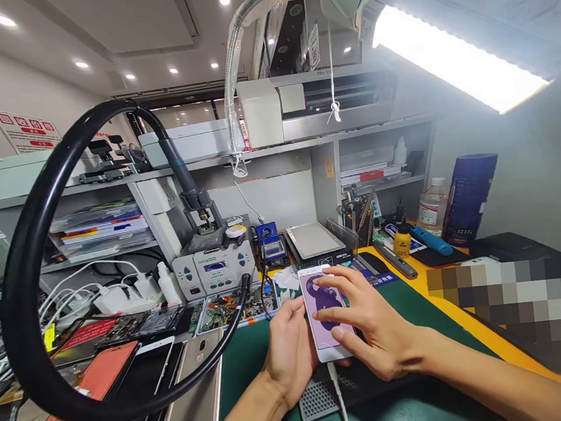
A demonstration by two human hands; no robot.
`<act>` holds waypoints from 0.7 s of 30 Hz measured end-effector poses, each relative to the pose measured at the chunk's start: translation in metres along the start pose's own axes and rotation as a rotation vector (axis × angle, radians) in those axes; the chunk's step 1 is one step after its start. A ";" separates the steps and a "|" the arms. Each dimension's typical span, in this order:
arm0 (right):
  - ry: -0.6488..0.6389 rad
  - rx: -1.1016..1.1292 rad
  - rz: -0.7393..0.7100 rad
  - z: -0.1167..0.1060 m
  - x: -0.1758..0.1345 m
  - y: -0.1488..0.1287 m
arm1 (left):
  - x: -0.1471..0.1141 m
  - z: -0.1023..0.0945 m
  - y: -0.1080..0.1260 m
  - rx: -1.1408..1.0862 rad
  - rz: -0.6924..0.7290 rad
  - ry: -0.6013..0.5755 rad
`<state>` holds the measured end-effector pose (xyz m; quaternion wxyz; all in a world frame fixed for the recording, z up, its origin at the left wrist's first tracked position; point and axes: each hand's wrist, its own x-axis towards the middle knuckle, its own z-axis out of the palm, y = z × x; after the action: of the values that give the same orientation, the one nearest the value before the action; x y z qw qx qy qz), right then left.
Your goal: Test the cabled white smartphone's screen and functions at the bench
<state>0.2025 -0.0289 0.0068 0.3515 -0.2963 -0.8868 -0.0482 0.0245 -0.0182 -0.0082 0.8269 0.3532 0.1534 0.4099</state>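
Note:
A white smartphone [325, 337] with its screen lit in pink and dark purple is tilted toward me above the bench. My left hand [290, 350] grips it from the left side and from behind. Over the screen, my right hand [373, 321] has its fingers spread, with fingertips on or just above the glass; I cannot tell which ones touch. A white cable [341, 403] runs from the phone's bottom edge down toward me. Beneath the hands lies a black perforated plate [319, 402], partly hidden, on a green mat [250, 359].
Several phones, including a gold phone [194, 371], lie at left under a looping black hose [94, 414]. Behind are a parts tray [221, 312] and a hot-air station [207, 277]. A yellow bottle [402, 242] stands at right. Above hangs a bright lamp [449, 55].

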 end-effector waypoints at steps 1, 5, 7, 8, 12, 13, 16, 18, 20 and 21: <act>-0.009 -0.011 0.006 0.001 0.001 0.000 | 0.000 0.000 0.000 0.006 0.001 -0.002; -0.022 -0.062 0.019 0.003 0.003 0.003 | -0.001 0.001 0.000 0.025 -0.004 0.005; -0.016 -0.083 0.021 0.003 0.003 0.005 | -0.001 0.001 0.001 0.028 -0.005 0.008; -0.011 -0.091 0.023 0.003 0.003 0.005 | -0.001 0.001 0.001 0.029 -0.004 0.010; 0.022 -0.103 0.035 0.003 0.003 0.009 | -0.001 0.000 0.000 0.031 -0.002 0.013; 0.032 -0.101 0.036 0.003 0.002 0.010 | -0.001 0.000 0.000 0.031 -0.002 0.011; 0.051 -0.090 0.035 0.003 0.001 0.012 | -0.001 0.001 0.000 0.029 -0.003 0.017; 0.059 -0.082 0.030 0.003 0.000 0.011 | -0.002 0.002 0.001 0.031 -0.008 0.030; 0.065 -0.074 0.025 0.003 0.000 0.011 | -0.002 0.004 0.002 0.034 -0.015 0.040; 0.066 -0.069 0.022 0.003 -0.001 0.010 | -0.002 0.005 0.003 0.035 -0.016 0.043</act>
<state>0.2068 -0.0200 0.0030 0.3707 -0.3163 -0.8691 -0.0848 0.0240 -0.0211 -0.0033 0.8205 0.3575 0.1810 0.4078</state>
